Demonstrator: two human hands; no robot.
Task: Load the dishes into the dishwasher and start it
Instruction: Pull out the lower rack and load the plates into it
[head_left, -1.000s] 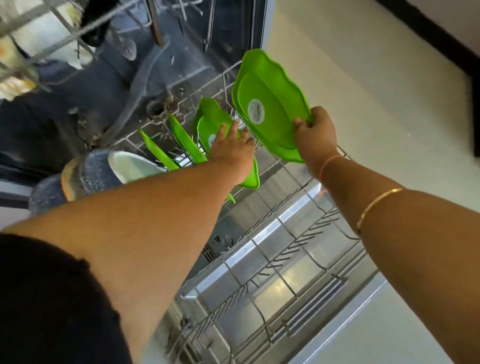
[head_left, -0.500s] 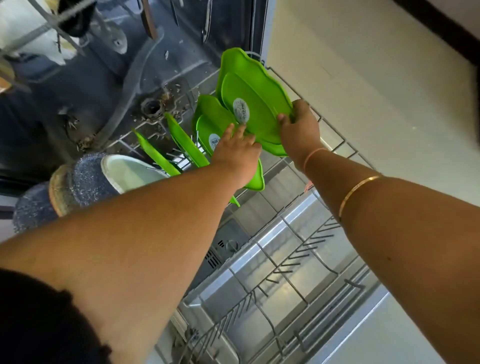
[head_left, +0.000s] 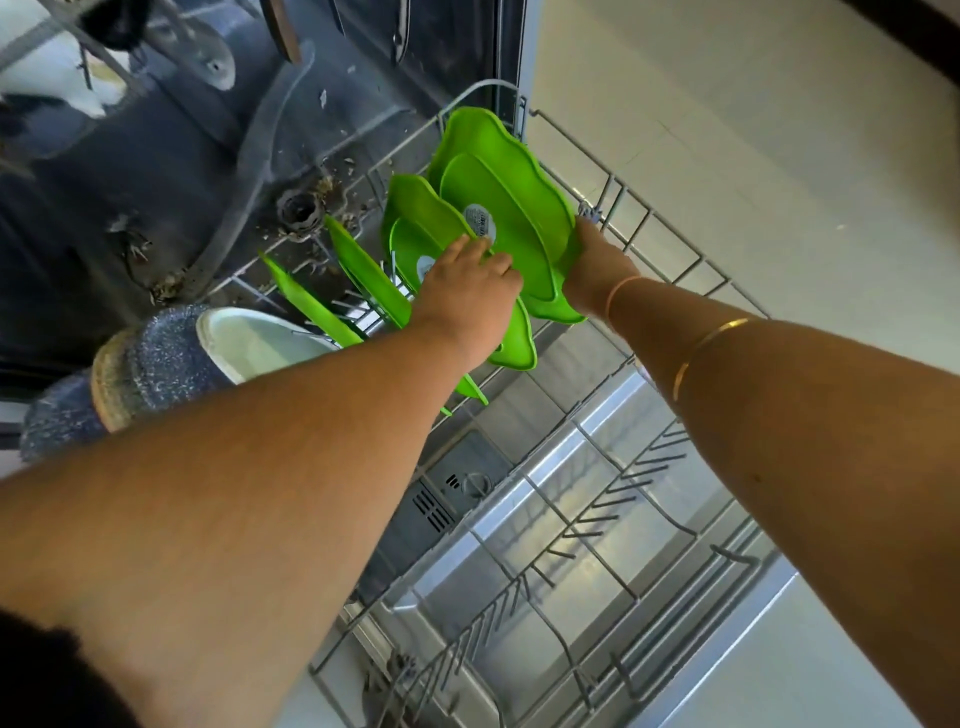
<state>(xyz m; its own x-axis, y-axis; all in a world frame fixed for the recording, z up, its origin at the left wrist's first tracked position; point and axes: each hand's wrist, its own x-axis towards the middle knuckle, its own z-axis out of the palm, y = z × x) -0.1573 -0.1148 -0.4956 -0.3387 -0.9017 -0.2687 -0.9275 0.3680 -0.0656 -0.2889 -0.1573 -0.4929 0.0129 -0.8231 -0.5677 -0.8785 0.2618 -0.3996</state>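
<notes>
- At about 9 o'clock in the view, a speckled blue bowl (head_left: 156, 364) with a pale inside is seen lying on its side at the back of the lower rack (head_left: 670, 249).
- Just right of it, two green plates (head_left: 363, 270) are stood on edge between the tines, well apart from each other.
- Near the centre, the left hand (head_left: 467, 296) is laid with loosely spread fingers against a third standing plate (head_left: 415, 218); it seems to be steadied rather than gripped.
- At about 1 o'clock from that hand, the large green plate (head_left: 498, 187) is held on edge over the rack; its lower right rim is pinched by the right hand (head_left: 597, 260), thumb hidden behind the rim.
- The step in hand is judged to be the seating of this plate in the slot just beside the third one. It is best lowered straight down between two tines, kept upright, with the neighbour held back until the rim is caught.
- Whether the rim already touches the wire cannot be told.
- The front half of the rack, toward 5 o'clock, is unfilled above the open steel door (head_left: 571, 545).
- Food scraps are scattered round the drain (head_left: 300, 213) in the dark tub floor.
- To the right, a pale tiled floor (head_left: 753, 156) is seen.
</notes>
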